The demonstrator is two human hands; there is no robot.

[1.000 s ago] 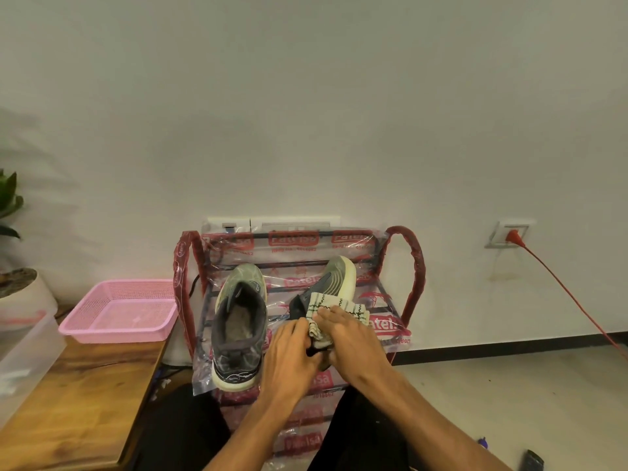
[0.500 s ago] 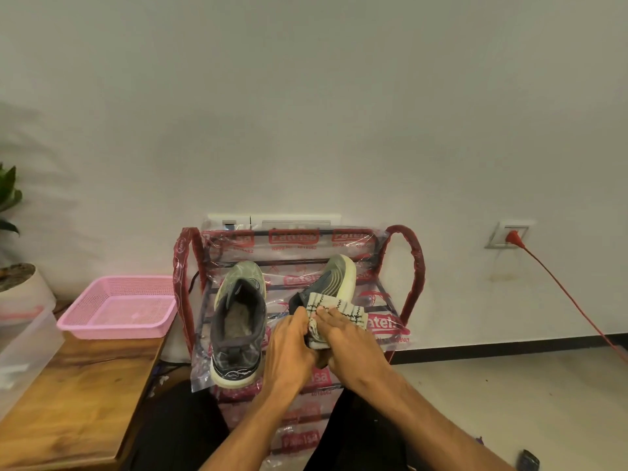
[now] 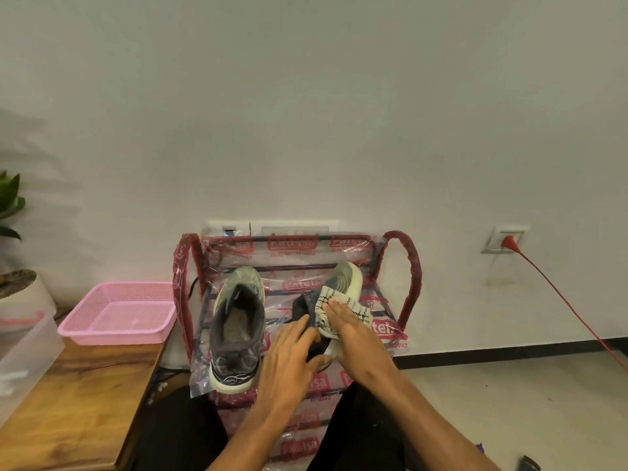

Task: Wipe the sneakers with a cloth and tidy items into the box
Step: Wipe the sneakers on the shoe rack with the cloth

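Note:
Two grey-green sneakers rest on a plastic-wrapped red shoe rack (image 3: 411, 266). The left sneaker (image 3: 238, 321) lies flat, its opening facing me. The right sneaker (image 3: 343, 277) is tipped on its side, pale sole to the right. My left hand (image 3: 292, 355) grips its dark heel. My right hand (image 3: 353, 331) presses a white cloth with black stitching (image 3: 334, 295) against the sneaker's side. A clear plastic box (image 3: 23, 351) sits at the far left on the wooden table (image 3: 78, 402).
A pink mesh basket (image 3: 119, 314) sits on the table beside the rack. A potted plant (image 3: 17, 283) stands at the left edge. A red cable (image 3: 564, 300) runs from a wall socket down to the right. A dark small object (image 3: 528, 465) lies on the floor.
My right hand and the cloth have slid a little along the right sneaker's side. My left hand has shifted its grip lower on the heel. The left sneaker stays put.

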